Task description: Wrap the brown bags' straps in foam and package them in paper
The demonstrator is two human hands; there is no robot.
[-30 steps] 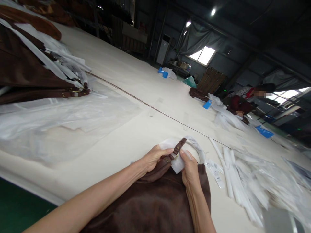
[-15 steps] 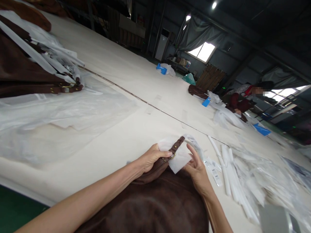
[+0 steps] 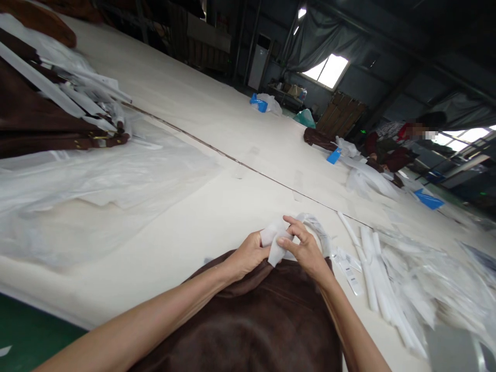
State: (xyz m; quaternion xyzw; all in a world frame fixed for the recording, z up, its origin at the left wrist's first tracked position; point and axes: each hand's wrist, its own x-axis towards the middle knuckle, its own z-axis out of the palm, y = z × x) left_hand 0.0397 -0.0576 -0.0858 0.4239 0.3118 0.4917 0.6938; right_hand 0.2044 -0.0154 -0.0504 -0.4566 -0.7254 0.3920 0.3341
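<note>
A dark brown leather bag [image 3: 248,320] lies in front of me at the table's near edge. My left hand [image 3: 250,257] is closed at its top, gripping the bag's strap with the thumb over it. A small white wrapping sheet [image 3: 276,250] is folded across the strap, so the strap's brass buckle is hidden. My right hand [image 3: 306,250] pinches the sheet between thumb and fingers, with the index finger raised. Beyond that hand curves a loop wrapped in clear and white plastic [image 3: 323,235]. A white printed tag [image 3: 351,279] lies right of the bag.
White foam tubes [image 3: 374,274] and crumpled clear plastic [image 3: 437,279] lie on the right. Another brown bag [image 3: 39,111] with wrapped straps sits on the left, by a flat plastic bag [image 3: 116,201]. A co-worker [image 3: 391,144] bends over the table at the far right.
The white sheet has been folded over the strap and now covers its buckle. My right hand has moved left and closed on the sheet; my left hand keeps its grip.
</note>
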